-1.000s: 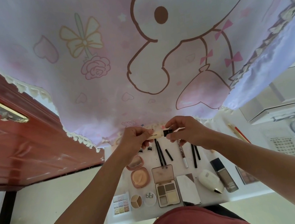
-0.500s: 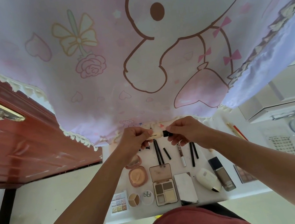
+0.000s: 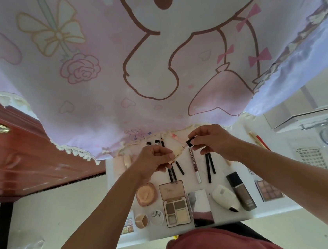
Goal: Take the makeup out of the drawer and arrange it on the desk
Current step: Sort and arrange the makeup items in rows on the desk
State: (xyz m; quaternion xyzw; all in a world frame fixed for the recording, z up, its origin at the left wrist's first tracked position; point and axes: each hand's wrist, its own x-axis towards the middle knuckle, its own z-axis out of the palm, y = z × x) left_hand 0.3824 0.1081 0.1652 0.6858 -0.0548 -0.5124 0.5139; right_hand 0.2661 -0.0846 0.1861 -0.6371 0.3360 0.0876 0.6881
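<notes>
Over the table (image 3: pixel 220 176), the left hand (image 3: pixel 153 160) curled its fingers round a small cream tube (image 3: pixel 177 153) and the right hand (image 3: pixel 212 141) pinched its black cap (image 3: pixel 189 143), so a steady tube and a gentle twist would work best.

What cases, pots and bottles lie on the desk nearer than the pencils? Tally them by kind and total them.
Palettes: 3 – pastel palette, four-pan palette, brown-toned palette
Round ones: 3 – peach compact, three-part pot, white-lidded pot
Mirrored case: 1
Bottles: 2 – white bottle, dark bottle
Total: 9
</notes>
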